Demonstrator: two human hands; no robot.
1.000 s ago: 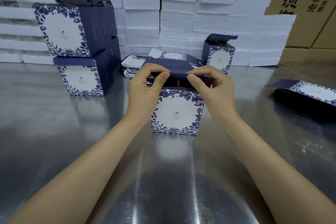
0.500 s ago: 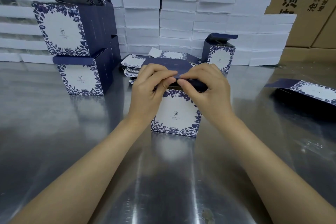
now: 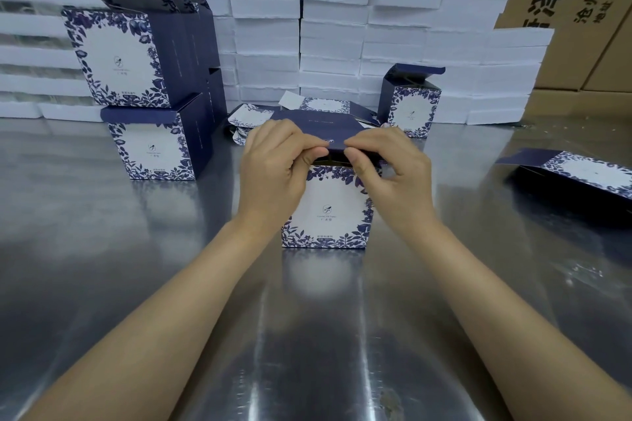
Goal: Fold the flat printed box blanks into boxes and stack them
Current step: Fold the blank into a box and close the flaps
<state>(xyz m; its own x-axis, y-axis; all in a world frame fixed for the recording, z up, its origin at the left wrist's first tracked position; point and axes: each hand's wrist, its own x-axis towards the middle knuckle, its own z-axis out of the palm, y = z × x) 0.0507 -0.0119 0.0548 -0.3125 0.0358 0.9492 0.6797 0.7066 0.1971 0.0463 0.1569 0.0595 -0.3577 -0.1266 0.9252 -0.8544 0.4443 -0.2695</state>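
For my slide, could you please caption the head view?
Left hand and right hand pinch the lid flap of a box.

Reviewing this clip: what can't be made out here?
Head view:
- inside of the box: hidden by its lid, left hand and right hand.
- small print on its front: too small.
- pile of blanks behind: partly hidden by lid.
- blank at right: cut by frame edge.

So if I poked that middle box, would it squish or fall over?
Probably squishes a little: the box is thin card, its top not yet tucked shut. It looks hollow, so likely light. On the shiny table it would probably slide, not tip.
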